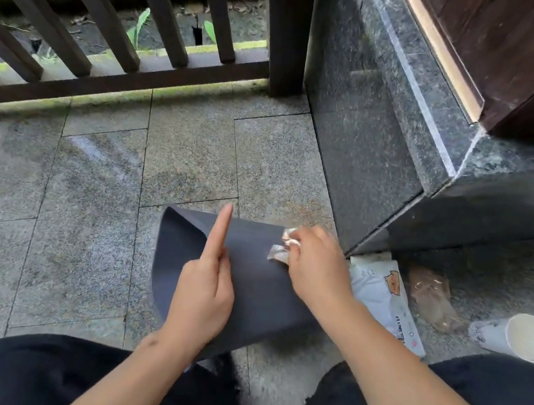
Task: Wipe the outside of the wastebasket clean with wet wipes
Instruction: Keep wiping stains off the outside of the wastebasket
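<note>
Legs: two knees (25, 374) in black trousers fill the bottom edge, spread apart, with the floor showing between them.
Left hand (205, 292): it rests on the dark side of the wastebasket, index finger stretched straight out and pointing away from the person, the other fingers folded down against the surface; it holds nothing.
Right hand (313, 264): fingers curled round a crumpled wet wipe, pressing it against the far right part of the wastebasket.
Wet wipe (281, 248): white, bunched up, showing at the fingertips, touching the wastebasket's outer wall.
Wastebasket (259, 270): dark grey, lying on its side on the floor between the knees and the stone plinth, its open mouth turned left, so the inside shows at the left end.
Wipes pack (381, 288): a white soft pack with an orange picture, on the floor just right of the wastebasket, partly under the right forearm.
Brown wrapper (431, 296): crumpled, lying beside the wipes pack, on its right.
Paper cup (516, 335): white, tipped on its side, mouth facing the camera, right of the wrapper.
Floor (84, 209): grey speckled stone slabs, with a pale streak at left.
Stone plinth (390, 134): dark polished green-black stone, at right, under a dark wooden frame (524, 50).
Railing (129, 25): dark wooden bars along the top left, greenery behind.
</note>
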`<state>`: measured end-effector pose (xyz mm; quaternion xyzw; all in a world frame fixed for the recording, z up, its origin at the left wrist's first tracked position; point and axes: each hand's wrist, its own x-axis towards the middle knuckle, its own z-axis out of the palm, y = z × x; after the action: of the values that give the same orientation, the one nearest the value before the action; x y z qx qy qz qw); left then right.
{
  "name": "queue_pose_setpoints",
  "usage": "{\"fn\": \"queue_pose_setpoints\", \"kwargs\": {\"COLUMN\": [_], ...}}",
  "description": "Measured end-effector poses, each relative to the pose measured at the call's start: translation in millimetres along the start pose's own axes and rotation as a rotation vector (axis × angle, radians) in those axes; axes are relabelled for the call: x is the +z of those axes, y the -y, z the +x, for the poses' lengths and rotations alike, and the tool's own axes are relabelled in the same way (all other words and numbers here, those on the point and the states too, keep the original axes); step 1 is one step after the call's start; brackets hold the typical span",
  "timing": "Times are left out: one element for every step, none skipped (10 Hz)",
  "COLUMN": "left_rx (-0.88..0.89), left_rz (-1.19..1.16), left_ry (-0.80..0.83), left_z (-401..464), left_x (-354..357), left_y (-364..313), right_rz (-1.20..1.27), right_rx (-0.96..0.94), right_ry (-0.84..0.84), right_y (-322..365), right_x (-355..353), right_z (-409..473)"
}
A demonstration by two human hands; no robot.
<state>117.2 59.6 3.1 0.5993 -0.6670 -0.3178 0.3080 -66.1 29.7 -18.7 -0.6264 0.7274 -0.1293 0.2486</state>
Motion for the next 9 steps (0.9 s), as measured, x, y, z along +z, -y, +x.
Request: {"fn": "queue_pose_setpoints", "kwargs": {"left_rx": [-0.078,-0.186,-0.268,-0.26,-0.22,-0.213,-0.179,-0.203,-0.229], "left_rz": [-0.058,-0.082,-0.059,-0.027,-0.007,-0.009,-0.043,-0.075,-0.152], "left_ry": [0.066,0.07,0.069,0.078,0.062,0.061,0.141,0.184,0.247], "left_z": [-4,3,11,10,10,14,10,15,31], "left_x": [-3,-11,-15,-15,-15,-14,-11,-13,-15], "left_y": [0,-1,-2,-2,-1,5,9,11,14], "right_rz": [-0.139,-0.176,-0.187,-0.121,0.089,0.375,0.497,0.385,0.283], "right_rx": [0.278,0.334,0.283,0.216,0.088,-0.128,-0.195,-0.098,-0.005], "right_ry": [0.175,0.242,0.248,0.202,0.05,-0.044,0.031,0.26,0.347], "right_y": [-40,-48,-37,-23,3,46,65,60,40], "right_x": [-8,3,19,28,31,23,11,-17,-57], "right_z": [9,5,-2,-13,-26,-38,-45,-29,3]}}
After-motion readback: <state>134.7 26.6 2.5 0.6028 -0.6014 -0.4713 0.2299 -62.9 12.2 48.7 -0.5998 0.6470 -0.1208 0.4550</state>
